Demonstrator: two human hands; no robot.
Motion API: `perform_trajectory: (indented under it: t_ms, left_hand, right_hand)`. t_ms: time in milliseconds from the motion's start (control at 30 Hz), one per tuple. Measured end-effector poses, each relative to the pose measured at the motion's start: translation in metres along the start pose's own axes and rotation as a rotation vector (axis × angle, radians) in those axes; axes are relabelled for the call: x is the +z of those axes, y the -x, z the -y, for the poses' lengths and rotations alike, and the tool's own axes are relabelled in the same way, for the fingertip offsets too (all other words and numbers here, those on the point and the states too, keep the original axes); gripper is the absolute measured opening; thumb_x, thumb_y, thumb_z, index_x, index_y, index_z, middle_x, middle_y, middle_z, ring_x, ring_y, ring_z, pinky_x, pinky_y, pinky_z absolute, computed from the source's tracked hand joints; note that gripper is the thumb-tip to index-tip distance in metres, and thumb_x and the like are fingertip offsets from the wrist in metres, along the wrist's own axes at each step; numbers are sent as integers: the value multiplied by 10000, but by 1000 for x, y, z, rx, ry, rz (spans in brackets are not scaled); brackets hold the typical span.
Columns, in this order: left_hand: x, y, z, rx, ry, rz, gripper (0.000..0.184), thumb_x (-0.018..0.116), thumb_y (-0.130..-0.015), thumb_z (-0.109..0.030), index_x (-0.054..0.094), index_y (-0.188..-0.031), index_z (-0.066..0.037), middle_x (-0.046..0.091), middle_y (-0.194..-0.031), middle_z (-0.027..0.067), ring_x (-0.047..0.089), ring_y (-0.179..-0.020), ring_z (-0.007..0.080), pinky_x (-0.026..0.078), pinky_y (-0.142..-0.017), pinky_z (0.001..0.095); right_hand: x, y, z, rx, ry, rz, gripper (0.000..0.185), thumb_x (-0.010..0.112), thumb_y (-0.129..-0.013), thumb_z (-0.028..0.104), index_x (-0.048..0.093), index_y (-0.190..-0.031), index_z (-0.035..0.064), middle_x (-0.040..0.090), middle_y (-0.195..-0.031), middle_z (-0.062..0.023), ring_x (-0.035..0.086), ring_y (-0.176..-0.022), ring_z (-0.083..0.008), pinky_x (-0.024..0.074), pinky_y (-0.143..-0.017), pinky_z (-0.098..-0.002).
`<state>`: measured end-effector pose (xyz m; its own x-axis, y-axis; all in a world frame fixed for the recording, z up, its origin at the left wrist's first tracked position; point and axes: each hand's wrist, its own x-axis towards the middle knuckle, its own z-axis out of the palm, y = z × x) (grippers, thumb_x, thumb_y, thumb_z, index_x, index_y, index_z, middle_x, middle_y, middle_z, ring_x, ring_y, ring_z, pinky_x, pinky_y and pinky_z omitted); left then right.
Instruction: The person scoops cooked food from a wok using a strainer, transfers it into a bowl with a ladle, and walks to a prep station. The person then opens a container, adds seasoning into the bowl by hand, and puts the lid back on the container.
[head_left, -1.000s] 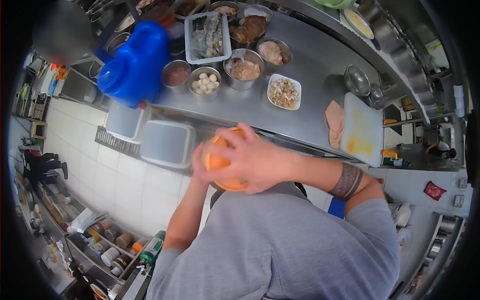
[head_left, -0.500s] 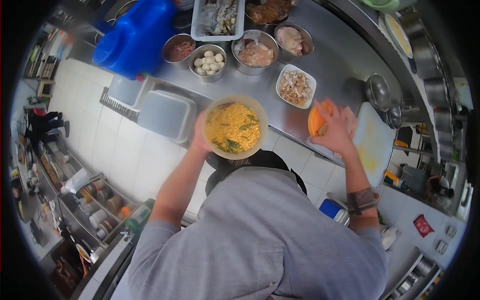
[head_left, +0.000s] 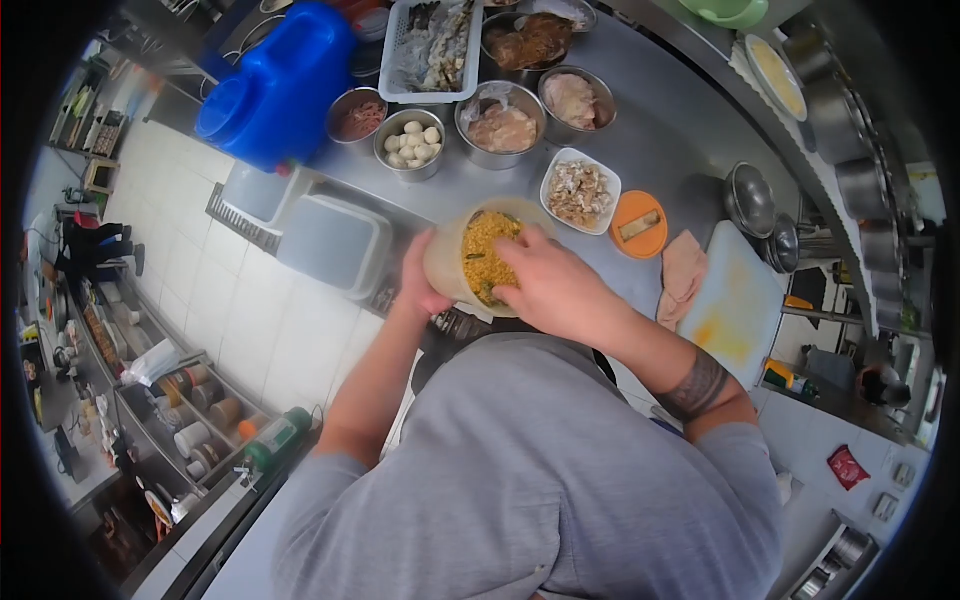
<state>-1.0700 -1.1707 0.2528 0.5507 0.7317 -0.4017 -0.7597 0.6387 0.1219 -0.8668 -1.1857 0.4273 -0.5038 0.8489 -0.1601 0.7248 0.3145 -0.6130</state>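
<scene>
My left hand (head_left: 422, 272) is wrapped round the left side of a translucent round tub (head_left: 448, 262), tilted to the right. Inside it lies a yellow crumbly mix (head_left: 487, 240) with green leaves. My right hand (head_left: 545, 280) reaches over the tub's right rim, its fingertips in the mix; whether they grip any of it is hidden. On the steel counter to the right lies an orange lid (head_left: 638, 226) with a tan label. Beside the lid stands a white square bowl (head_left: 581, 190) of chopped pale food.
Steel bowls of white balls (head_left: 413, 146) and raw meat (head_left: 502, 129), a white basket (head_left: 430, 98) and a blue jug (head_left: 275, 90) stand farther back. A cloth (head_left: 682, 277) and cutting board (head_left: 735, 295) lie right. Lidded bins (head_left: 335, 240) are at left.
The orange lid came off the tub in my right hand and now lies on the counter. My right hand has let it go and moved back left into the tub, which has tilted.
</scene>
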Motion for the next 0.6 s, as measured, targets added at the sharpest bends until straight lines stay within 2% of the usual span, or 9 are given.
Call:
perform_trajectory:
  t_ms: [100, 200, 267, 367, 500, 600]
  left_hand:
    - [-3, -5, 9, 13, -9, -24, 583, 421, -982, -468, 515, -1359, -33, 577, -1341, 174, 566, -1228, 361, 445, -1057, 520]
    - [-13, -8, 17, 33, -27, -35, 643, 448, -951, -536, 528, -1379, -63, 575, -1360, 167, 553, -1253, 348, 426, -1077, 510]
    - [-15, -8, 19, 36, -35, -65, 640, 453, -948, -539, 534, -1372, -66, 581, -1349, 161, 556, -1248, 342, 433, -1069, 506]
    - [-17, -10, 23, 23, -58, -99, 635, 461, -943, -542, 545, -1358, -69, 593, -1329, 151, 563, -1239, 331, 443, -1055, 500]
    - [-11, -19, 26, 29, -103, -61, 631, 459, -944, -541, 553, -1349, -66, 603, -1316, 146, 565, -1238, 325, 442, -1055, 495]
    - [-13, -28, 31, 20, -131, -41, 640, 449, -946, -543, 542, -1360, -65, 594, -1330, 149, 558, -1249, 328, 427, -1070, 502]
  right_hand:
    - [15, -14, -5, 109, 62, 66, 480, 720, -817, 153, 598, -1273, 66, 543, -1198, -263, 624, -1023, -438, 518, -901, -468]
    - [29, -24, -22, 65, -21, 22, 471, 733, -790, 173, 628, -1235, 59, 559, -1177, -258, 623, -1002, -435, 516, -895, -458]
    - [39, -29, -32, -62, -167, -6, 385, 733, -771, 163, 687, -1138, 59, 593, -1155, -232, 629, -1004, -407, 514, -891, -444]
    - [49, -37, -45, -154, -215, 4, 293, 721, -767, 133, 727, -1052, 65, 633, -1114, -193, 638, -1005, -372, 510, -887, -435]
    - [39, -30, -48, -100, -187, -10, 281, 706, -765, 107, 732, -1042, 70, 658, -1076, -170, 643, -1000, -366, 507, -885, -436]
    - [38, -24, -48, -200, -182, -82, 284, 709, -766, 120, 731, -1044, 66, 672, -1056, -170, 653, -984, -366, 508, -870, -426]
